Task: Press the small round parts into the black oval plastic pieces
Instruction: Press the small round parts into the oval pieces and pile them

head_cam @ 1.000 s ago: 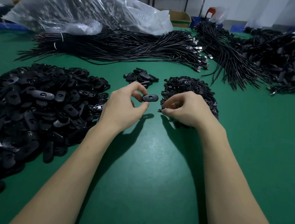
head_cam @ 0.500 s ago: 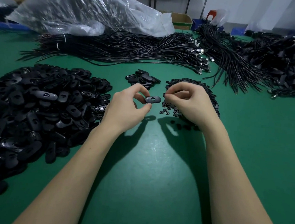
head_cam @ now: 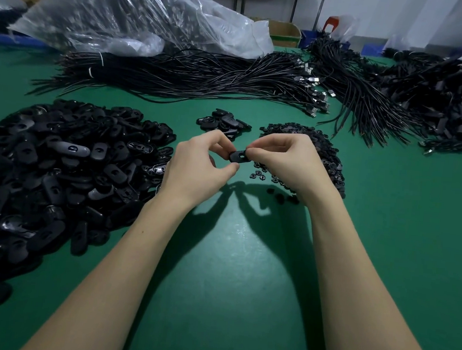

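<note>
I've got the left hand (head_cam: 197, 166) pinching the oval piece (head_cam: 238, 156) by its end, hole up and clear, so the right hand (head_cam: 286, 162), fingertips pinched at it, can presumably seat a round part.

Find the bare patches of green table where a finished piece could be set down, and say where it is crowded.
Free: green table between the forearms; right of the round-parts heap. Crowded: oval-piece pile, small oval cluster, cable bundles.
</note>
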The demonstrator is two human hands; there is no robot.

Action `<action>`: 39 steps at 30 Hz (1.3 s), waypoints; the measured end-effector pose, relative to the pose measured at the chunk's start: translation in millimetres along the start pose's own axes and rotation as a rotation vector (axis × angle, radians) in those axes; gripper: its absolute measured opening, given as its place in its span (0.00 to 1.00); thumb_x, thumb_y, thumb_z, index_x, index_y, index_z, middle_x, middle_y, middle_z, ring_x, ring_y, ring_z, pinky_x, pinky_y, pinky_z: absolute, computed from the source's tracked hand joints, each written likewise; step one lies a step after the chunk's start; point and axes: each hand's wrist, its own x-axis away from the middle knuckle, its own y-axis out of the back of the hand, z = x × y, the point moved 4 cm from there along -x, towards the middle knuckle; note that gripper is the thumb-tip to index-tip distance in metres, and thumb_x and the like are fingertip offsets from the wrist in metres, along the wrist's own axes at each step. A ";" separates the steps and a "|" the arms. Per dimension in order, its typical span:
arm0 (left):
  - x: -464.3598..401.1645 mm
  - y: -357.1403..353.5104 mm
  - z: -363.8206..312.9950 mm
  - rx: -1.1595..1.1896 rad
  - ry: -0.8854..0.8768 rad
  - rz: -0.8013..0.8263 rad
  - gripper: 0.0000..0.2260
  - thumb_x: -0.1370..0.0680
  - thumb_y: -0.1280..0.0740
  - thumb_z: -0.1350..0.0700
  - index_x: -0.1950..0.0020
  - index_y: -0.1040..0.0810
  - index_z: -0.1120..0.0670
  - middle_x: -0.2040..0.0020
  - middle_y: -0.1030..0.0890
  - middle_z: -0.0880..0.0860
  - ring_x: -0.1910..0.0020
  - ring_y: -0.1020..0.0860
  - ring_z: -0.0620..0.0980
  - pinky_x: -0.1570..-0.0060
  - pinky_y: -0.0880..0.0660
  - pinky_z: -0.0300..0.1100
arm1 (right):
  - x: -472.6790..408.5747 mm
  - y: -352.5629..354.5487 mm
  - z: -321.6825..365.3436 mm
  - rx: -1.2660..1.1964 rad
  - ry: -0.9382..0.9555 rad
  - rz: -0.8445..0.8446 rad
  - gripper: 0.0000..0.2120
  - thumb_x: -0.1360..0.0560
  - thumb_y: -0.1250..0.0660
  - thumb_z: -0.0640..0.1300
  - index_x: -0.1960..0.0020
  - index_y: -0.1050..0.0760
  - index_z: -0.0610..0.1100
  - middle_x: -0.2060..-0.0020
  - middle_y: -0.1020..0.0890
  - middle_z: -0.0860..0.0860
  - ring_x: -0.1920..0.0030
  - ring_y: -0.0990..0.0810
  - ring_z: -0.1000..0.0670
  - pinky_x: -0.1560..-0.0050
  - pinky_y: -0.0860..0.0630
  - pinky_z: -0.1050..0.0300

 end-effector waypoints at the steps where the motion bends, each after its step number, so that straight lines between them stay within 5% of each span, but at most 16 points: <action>1: 0.0 0.2 -0.2 0.001 0.001 -0.001 0.08 0.29 0.23 0.49 0.55 0.21 0.41 0.57 0.17 0.37 0.68 0.24 0.45 0.61 0.20 0.49 | 0.1 -0.1 -0.3 -0.009 -0.018 -0.005 0.02 0.27 0.23 0.46 0.59 0.13 0.53 0.65 0.14 0.56 0.71 0.23 0.62 0.69 0.29 0.70; 9: 0.6 0.4 -3.4 -0.007 -0.002 -0.004 0.08 0.30 0.23 0.48 0.57 0.21 0.41 0.57 0.17 0.38 0.69 0.25 0.43 0.60 0.20 0.50 | 0.8 -4.0 0.1 -0.025 -0.078 -0.016 0.03 0.31 0.21 0.49 0.62 0.13 0.55 0.65 0.14 0.55 0.65 0.21 0.58 0.62 0.25 0.61; 13: 0.9 0.4 -4.1 -0.010 -0.004 -0.003 0.08 0.30 0.23 0.47 0.58 0.21 0.41 0.57 0.17 0.38 0.69 0.25 0.43 0.60 0.20 0.50 | 1.5 -4.5 0.8 -0.021 -0.081 -0.019 0.03 0.30 0.21 0.49 0.62 0.13 0.55 0.67 0.15 0.57 0.70 0.24 0.59 0.69 0.30 0.66; 16: 1.1 0.3 -4.8 -0.007 -0.005 0.002 0.08 0.30 0.23 0.48 0.57 0.20 0.41 0.57 0.17 0.38 0.69 0.25 0.44 0.60 0.20 0.51 | 1.3 -4.1 0.6 -0.016 -0.088 -0.031 0.03 0.30 0.21 0.49 0.63 0.13 0.55 0.65 0.14 0.56 0.66 0.21 0.58 0.65 0.27 0.64; 20: 1.7 1.1 -4.8 0.000 -0.004 0.006 0.08 0.29 0.23 0.48 0.57 0.20 0.42 0.56 0.17 0.39 0.69 0.25 0.44 0.61 0.20 0.51 | 2.1 -5.7 0.5 -0.019 -0.085 -0.013 0.03 0.31 0.22 0.48 0.62 0.13 0.54 0.69 0.16 0.57 0.75 0.27 0.62 0.74 0.33 0.69; 24: 2.5 0.5 -5.7 -0.009 0.005 0.024 0.07 0.29 0.23 0.49 0.57 0.20 0.43 0.56 0.17 0.39 0.68 0.24 0.45 0.60 0.20 0.50 | 1.2 -8.2 -3.1 -0.013 -0.126 0.006 0.03 0.30 0.22 0.47 0.62 0.13 0.53 0.64 0.13 0.55 0.58 0.18 0.56 0.62 0.25 0.63; 30: 2.1 -0.7 -4.5 0.140 0.048 0.096 0.08 0.27 0.23 0.52 0.56 0.22 0.46 0.60 0.15 0.37 0.69 0.26 0.40 0.67 0.31 0.29 | 1.4 -5.0 -2.1 -0.050 -0.134 0.060 0.02 0.29 0.23 0.47 0.60 0.12 0.53 0.65 0.14 0.59 0.59 0.21 0.60 0.57 0.29 0.61; 35: 1.2 -0.7 -3.9 0.260 0.093 0.156 0.08 0.25 0.24 0.54 0.53 0.22 0.46 0.58 0.13 0.40 0.65 0.23 0.47 0.64 0.26 0.35 | 1.5 -3.1 -3.0 -0.053 -0.127 0.053 0.02 0.30 0.21 0.45 0.59 0.14 0.51 0.70 0.18 0.59 0.74 0.27 0.63 0.68 0.32 0.67; 39: 2.3 -1.4 -4.4 0.345 0.129 0.190 0.08 0.24 0.24 0.56 0.50 0.21 0.48 0.57 0.13 0.44 0.52 0.17 0.59 0.56 0.23 0.45 | 2.8 -1.5 -7.6 -0.106 -0.186 0.054 0.06 0.31 0.20 0.50 0.57 0.14 0.51 0.64 0.19 0.54 0.75 0.29 0.59 0.77 0.37 0.68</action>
